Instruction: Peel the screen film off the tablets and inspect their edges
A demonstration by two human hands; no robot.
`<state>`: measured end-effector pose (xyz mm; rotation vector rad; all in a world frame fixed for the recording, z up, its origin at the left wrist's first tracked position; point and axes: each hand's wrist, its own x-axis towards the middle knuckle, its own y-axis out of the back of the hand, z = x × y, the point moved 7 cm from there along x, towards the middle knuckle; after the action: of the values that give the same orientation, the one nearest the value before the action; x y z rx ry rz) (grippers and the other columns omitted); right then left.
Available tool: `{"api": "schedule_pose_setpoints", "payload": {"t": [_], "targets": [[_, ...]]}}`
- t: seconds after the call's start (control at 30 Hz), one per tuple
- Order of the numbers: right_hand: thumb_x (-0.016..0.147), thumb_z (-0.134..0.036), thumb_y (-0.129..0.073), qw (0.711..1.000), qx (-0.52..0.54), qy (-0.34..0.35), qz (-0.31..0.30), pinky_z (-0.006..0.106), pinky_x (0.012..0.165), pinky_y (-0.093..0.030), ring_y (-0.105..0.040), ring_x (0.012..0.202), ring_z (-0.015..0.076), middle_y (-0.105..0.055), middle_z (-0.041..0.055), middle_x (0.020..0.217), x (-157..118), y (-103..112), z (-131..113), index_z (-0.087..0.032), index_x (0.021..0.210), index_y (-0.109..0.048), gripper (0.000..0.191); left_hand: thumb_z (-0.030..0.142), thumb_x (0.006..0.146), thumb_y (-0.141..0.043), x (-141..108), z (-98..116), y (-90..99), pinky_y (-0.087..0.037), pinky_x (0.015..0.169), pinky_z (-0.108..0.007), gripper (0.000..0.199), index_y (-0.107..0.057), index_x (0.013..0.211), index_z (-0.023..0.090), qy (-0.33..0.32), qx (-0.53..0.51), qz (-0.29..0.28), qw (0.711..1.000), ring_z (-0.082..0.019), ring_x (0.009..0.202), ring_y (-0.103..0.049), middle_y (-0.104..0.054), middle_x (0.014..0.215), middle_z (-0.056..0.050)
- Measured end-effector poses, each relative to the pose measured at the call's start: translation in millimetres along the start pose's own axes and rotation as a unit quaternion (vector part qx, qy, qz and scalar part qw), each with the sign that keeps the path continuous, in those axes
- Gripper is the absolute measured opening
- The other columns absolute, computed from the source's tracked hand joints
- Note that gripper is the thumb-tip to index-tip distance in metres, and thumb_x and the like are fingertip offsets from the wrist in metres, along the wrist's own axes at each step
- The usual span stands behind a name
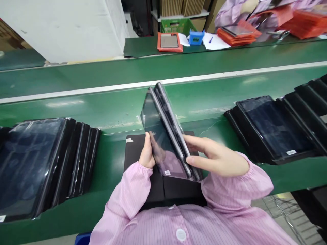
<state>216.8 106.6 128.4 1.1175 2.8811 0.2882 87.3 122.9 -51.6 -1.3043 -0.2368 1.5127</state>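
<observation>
Two film-wrapped tablets stand tilted on edge between my hands, their upper ends slightly apart. My left hand (147, 152) grips the nearer glossy tablet (163, 136) at its left side, with the thumb along the edge and the other fingers hidden behind it. On the right, my right hand (217, 154) holds the other tablet (170, 112) by its outer side, fingers and thumb pressed against it. Below them lies a black folded cover (135, 146) on the green work surface, partly hidden by the tablets.
Stacked wrapped tablets overlap at the left (33, 160) and at the right (276, 126). A white strip (107, 88) crosses the green surface. Beyond it are orange pouches (235, 35), a blue box (196, 37), a green crate (176, 25) and another person's sleeve (227, 15).
</observation>
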Motion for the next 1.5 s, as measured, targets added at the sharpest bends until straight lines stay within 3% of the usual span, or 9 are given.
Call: {"api": "schedule_pose_setpoints", "payload": {"t": [0.2, 0.37, 0.5, 0.6, 0.73, 0.93, 1.1, 1.27, 1.5], "targets": [[0.084, 0.004, -0.051, 0.996, -0.054, 0.066, -0.005, 0.024, 0.102, -0.051, -0.064, 0.120, 0.0139, -0.057, -0.0006, 0.146, -8, -10, -24, -0.033, 0.155, -0.031, 0.083, 0.069, 0.085, -0.054, -9, 28, -1.2, -0.060, 0.080, -0.033, 0.058, -0.071, 0.111, 0.020, -0.053, -0.023, -0.006, 0.998, -0.024, 0.087, -0.074, -0.076, 0.089, -0.007], [0.076, 0.008, -0.047, 0.992, -0.073, 0.104, -0.006, 0.021, 0.104, -0.048, -0.055, 0.132, 0.0143, -0.047, -0.0030, 0.154, -10, -10, -32, -0.036, 0.155, -0.029, 0.092, 0.066, 0.087, -0.054, -17, 32, -7.5, -0.060, 0.084, -0.034, 0.051, -0.070, 0.110, 0.024, -0.077, -0.059, -0.007, 0.995, -0.022, 0.085, -0.074, -0.075, 0.086, -0.003], [0.073, 0.003, -0.044, 0.992, -0.090, 0.089, -0.008, 0.029, 0.111, -0.044, -0.047, 0.139, 0.0183, -0.039, -0.0002, 0.159, -10, -9, -32, -0.030, 0.156, -0.030, 0.090, 0.063, 0.093, -0.045, -19, 26, -9.0, -0.057, 0.091, -0.035, 0.050, -0.071, 0.104, 0.021, -0.050, -0.105, 0.015, 0.993, -0.020, 0.090, -0.074, -0.075, 0.087, -0.003], [0.075, -0.001, -0.042, 0.996, -0.069, 0.055, 0.009, 0.031, 0.112, -0.043, -0.048, 0.139, 0.0197, -0.043, -0.0005, 0.157, -8, -7, -27, -0.027, 0.153, -0.037, 0.083, 0.063, 0.094, -0.043, -18, 24, -8.9, -0.056, 0.094, -0.033, 0.051, -0.072, 0.101, 0.021, -0.039, -0.120, 0.026, 0.992, -0.019, 0.094, -0.073, -0.076, 0.092, -0.004], [0.076, -0.002, -0.039, 0.999, -0.014, 0.006, 0.046, 0.029, 0.104, -0.049, -0.059, 0.127, 0.0184, -0.057, -0.0009, 0.145, -6, -5, -18, -0.026, 0.150, -0.044, 0.077, 0.059, 0.095, -0.044, -17, 26, -7.4, -0.053, 0.098, -0.032, 0.048, -0.071, 0.111, 0.024, -0.057, -0.115, 0.039, 0.991, -0.017, 0.094, -0.073, -0.077, 0.099, -0.004], [0.078, -0.002, -0.040, 0.996, -0.057, 0.001, 0.075, 0.027, 0.090, -0.054, -0.067, 0.104, 0.0166, -0.065, -0.0011, 0.133, -4, -8, -19, -0.025, 0.144, -0.053, 0.071, 0.061, 0.097, -0.038, -18, 32, -11.2, -0.055, 0.093, -0.030, 0.052, -0.073, 0.105, 0.023, -0.082, -0.123, 0.026, 0.989, -0.016, 0.086, -0.074, -0.077, 0.089, -0.003], [0.081, -0.002, -0.038, 0.992, -0.069, -0.011, 0.104, 0.029, 0.094, -0.052, -0.066, 0.108, 0.0176, -0.066, -0.0012, 0.132, -1, -6, -17, -0.025, 0.141, -0.056, 0.066, 0.055, 0.100, -0.036, -22, 37, -8.4, -0.056, 0.084, -0.022, 0.048, -0.074, 0.104, 0.027, -0.096, -0.132, 0.064, 0.984, -0.013, 0.078, -0.073, -0.076, 0.078, 0.001], [0.077, -0.003, -0.040, 0.996, -0.038, 0.009, 0.080, 0.034, 0.104, -0.048, -0.061, 0.122, 0.0205, -0.063, 0.0003, 0.138, -2, -7, -15, -0.024, 0.146, -0.050, 0.073, 0.054, 0.100, -0.037, -25, 37, -11.3, -0.055, 0.080, -0.021, 0.046, -0.074, 0.106, 0.027, -0.095, -0.121, 0.071, 0.986, -0.013, 0.077, -0.073, -0.076, 0.079, 0.001], [0.080, -0.003, -0.038, 0.992, -0.048, -0.009, 0.115, 0.031, 0.098, -0.051, -0.065, 0.115, 0.0187, -0.066, -0.0021, 0.134, 0, -3, -13, -0.026, 0.139, -0.059, 0.067, 0.055, 0.098, -0.040, -23, 39, -5.4, -0.054, 0.089, -0.026, 0.044, -0.075, 0.094, 0.029, -0.122, -0.129, 0.074, 0.981, -0.013, 0.079, -0.072, -0.075, 0.081, 0.003]]}}
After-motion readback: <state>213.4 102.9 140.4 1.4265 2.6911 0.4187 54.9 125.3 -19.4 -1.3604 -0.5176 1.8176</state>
